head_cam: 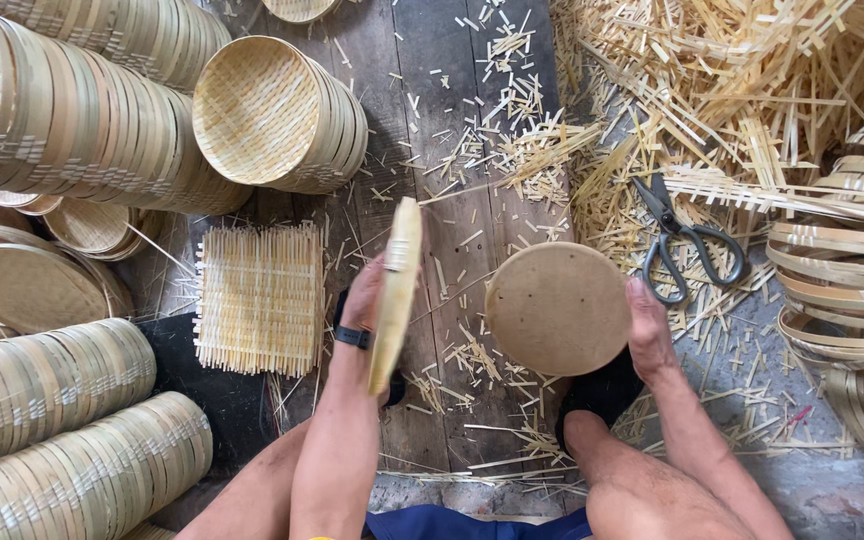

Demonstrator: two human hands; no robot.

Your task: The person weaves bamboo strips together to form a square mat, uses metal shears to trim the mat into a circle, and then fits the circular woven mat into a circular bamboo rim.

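My left hand (363, 297) grips a round bamboo basket tray (395, 290) held on edge, so only its rim shows. A dark band sits on that wrist. My right hand (646, 325) holds a round flat wooden disc (558, 307) by its right edge, its face turned up toward me. The two pieces are apart, with the wooden plank floor (452, 230) between them. A square woven bamboo mat (260, 298) lies flat just left of my left hand.
Stacks of finished round baskets (72, 110) lie at the left and lower left (62, 440). Black-handled scissors (680, 243) rest right of the disc. Loose bamboo strips (732, 90) pile at upper right. Coiled bamboo hoops (852, 290) stand at the right edge.
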